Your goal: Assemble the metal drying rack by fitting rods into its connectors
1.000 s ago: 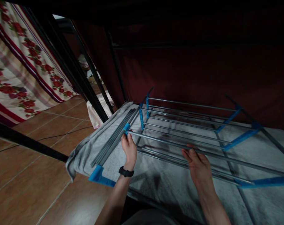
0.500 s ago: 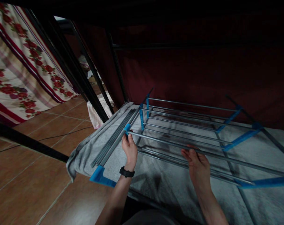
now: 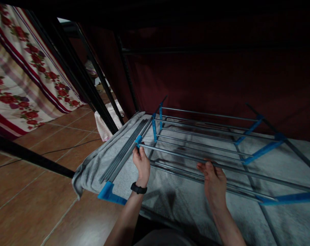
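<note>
A metal rack of grey rods (image 3: 196, 136) with blue plastic joints lies on a grey towel (image 3: 185, 201). My left hand (image 3: 141, 163), with a black watch on the wrist, is closed around the front rod right by a blue end joint (image 3: 138, 140). My right hand (image 3: 214, 180) is curled over the same rod further right, fingers hooked on it. A loose bundle of grey rods (image 3: 124, 150) lies on the towel left of my left hand. A blue corner piece (image 3: 107, 193) sits at the towel's near edge.
Brown tiled floor (image 3: 37, 191) spreads to the left. Black metal bed-frame bars (image 3: 75, 75) cross diagonally behind the towel. A floral sheet (image 3: 19, 75) hangs at the far left. A dark red cloth wall (image 3: 221, 78) stands behind the rack. A pale cloth (image 3: 106, 123) lies by the bars.
My right hand has slid slightly left along the rod and turned a little more on edge. The left hand and the rack have stayed in place.
</note>
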{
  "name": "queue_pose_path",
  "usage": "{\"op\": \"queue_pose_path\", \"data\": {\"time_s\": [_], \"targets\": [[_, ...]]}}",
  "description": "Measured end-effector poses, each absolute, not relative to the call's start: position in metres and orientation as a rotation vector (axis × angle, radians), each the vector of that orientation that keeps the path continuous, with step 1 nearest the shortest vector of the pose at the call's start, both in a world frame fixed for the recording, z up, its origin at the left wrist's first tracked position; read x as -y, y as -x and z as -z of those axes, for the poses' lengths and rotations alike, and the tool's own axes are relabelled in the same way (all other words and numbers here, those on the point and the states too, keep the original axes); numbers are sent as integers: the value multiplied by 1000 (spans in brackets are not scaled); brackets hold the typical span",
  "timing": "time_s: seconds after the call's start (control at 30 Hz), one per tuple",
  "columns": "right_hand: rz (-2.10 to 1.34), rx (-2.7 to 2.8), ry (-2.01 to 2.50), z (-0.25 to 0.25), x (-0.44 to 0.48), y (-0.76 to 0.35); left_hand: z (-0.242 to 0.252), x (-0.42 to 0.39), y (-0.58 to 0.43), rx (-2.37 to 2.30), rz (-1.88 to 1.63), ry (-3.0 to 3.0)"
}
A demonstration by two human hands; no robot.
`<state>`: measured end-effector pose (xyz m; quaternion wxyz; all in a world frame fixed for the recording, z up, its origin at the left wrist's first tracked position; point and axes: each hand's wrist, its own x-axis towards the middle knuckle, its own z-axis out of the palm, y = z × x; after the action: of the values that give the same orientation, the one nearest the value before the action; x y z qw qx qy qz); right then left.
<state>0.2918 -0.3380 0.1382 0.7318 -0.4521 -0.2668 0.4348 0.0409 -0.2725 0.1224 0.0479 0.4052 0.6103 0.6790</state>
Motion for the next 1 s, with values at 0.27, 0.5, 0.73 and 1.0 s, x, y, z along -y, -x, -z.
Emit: {"op": "queue_pose_path", "data": {"time_s": [0.27, 0.5, 0.73, 1.0], "targets": [[-958, 558, 984, -136, 337, -288, -123, 272, -42, -1876, -2064, -1234], [-946, 548, 975, -133, 337, -286, -121, 272, -42, -1834, -2081, -1233], [-974, 615, 866, -142, 342, -290, -120, 273, -36, -1777, -2048, -1292], [-1026, 579, 868, -144, 346, -307, -128, 280, -40, -1608, -2117, -1297]]}}
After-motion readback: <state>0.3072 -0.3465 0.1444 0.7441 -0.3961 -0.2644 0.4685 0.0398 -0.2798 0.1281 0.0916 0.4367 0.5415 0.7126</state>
